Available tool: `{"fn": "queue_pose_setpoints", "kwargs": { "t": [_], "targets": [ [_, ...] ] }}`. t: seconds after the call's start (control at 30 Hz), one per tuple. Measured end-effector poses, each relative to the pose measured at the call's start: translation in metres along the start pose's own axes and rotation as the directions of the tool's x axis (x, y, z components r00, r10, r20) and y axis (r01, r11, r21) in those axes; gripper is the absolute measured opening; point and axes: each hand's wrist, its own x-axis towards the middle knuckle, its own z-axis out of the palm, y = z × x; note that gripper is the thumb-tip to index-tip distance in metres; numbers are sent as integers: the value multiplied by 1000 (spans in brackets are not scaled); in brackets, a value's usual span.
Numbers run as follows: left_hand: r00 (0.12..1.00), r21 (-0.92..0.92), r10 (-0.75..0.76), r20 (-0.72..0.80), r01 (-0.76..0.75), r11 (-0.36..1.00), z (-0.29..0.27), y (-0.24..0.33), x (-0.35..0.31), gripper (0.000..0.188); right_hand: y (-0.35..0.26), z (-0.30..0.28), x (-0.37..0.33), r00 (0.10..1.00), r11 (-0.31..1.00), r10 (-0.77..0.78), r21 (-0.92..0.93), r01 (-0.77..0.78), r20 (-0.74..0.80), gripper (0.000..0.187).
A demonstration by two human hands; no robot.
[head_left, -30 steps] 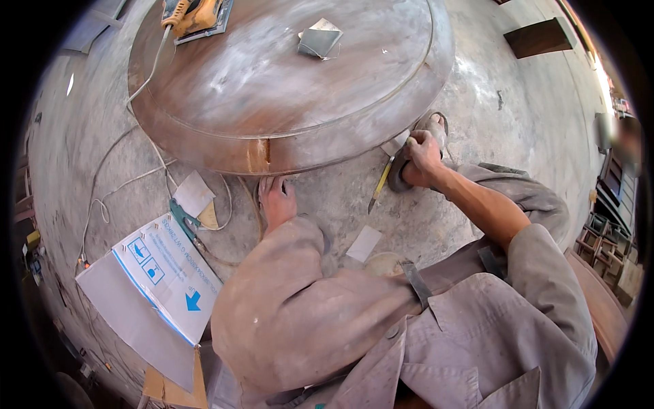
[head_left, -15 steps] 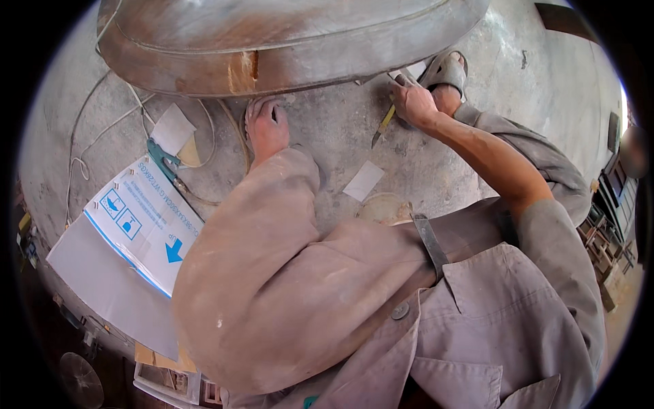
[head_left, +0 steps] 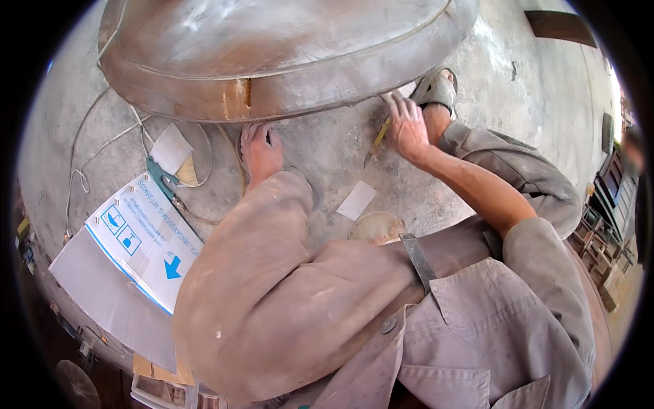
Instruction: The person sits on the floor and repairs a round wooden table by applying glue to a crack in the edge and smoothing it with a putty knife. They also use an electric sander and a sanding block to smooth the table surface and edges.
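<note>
Bodyward of the left hand and right hand lies a paper, with a knife just left of the latter. The right fingers are nearly straight, the left curled; whether either hand holds anything, I cannot tell. Just beyond is the tabletop, apparently being hand-smoothed underneath; the next move likely needs light, even strokes.

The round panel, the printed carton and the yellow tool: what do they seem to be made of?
Round panel: probably wood, dusty brown finish; a raw-looking tan patch marks its edge. Printed carton: likely cardboard, smooth and white, folding in a stiff straight line. Yellow tool: perhaps plastic, from its bright colour; dark tip maybe metal, too small to tell.
</note>
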Motion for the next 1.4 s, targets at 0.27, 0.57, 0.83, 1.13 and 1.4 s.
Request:
{"fn": "queue_pose_setpoints", "kwargs": {
  "t": [0.27,0.57,0.83,1.13,1.4],
  "targets": [
    [994,10,-99,38,99,995,-4,16,6,17,61,31,65,923,962,167,-261,-77,346,23],
    [986,-28,-88,-138,85,996,-5,14,0,14,34,13,33,968,957,-208,231,173,139,31],
    [820,-885,-402,408,463,47,-117,73,-6,28,-144,-171,33,846,557,-268,791,-254,461,44],
    [798,-872,-356,486,420,-250,-172,97,-10,46,-219,-200,119,875,549,-439,832,83,202,35],
    [895,-887,-213,392,306,-347,-164,90,-2,56,-223,-203,145,802,280,-322,860,-427,503,15]
  ]
}}
